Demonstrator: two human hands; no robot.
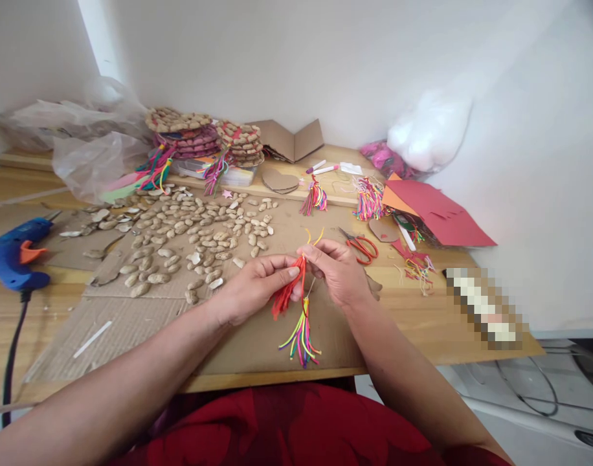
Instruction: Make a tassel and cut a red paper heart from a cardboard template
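My left hand [262, 285] is closed, thumb and fingers pinching a red tassel [283, 294] whose strands hang down to the left. Just right of it, my right hand [333, 268] pinches at the tassel's top, where yellow cord ends [314, 236] stick up. What exactly lies between the right fingertips is too small to tell. Below both hands, a multicoloured tassel [303, 336] hangs or lies on a thin cord over the cardboard [257, 349]. Many peanuts [204, 226] are spread on the cardboard beyond my left hand.
A blue glue gun [17, 252] lies at the left. Orange-handled scissors [363, 249] rest just beyond my right hand. Stacked peanut pieces [180, 133] and plastic bags [92, 149] stand at the back left. Red paper [445, 213] and more tassels [370, 197] are at the right.
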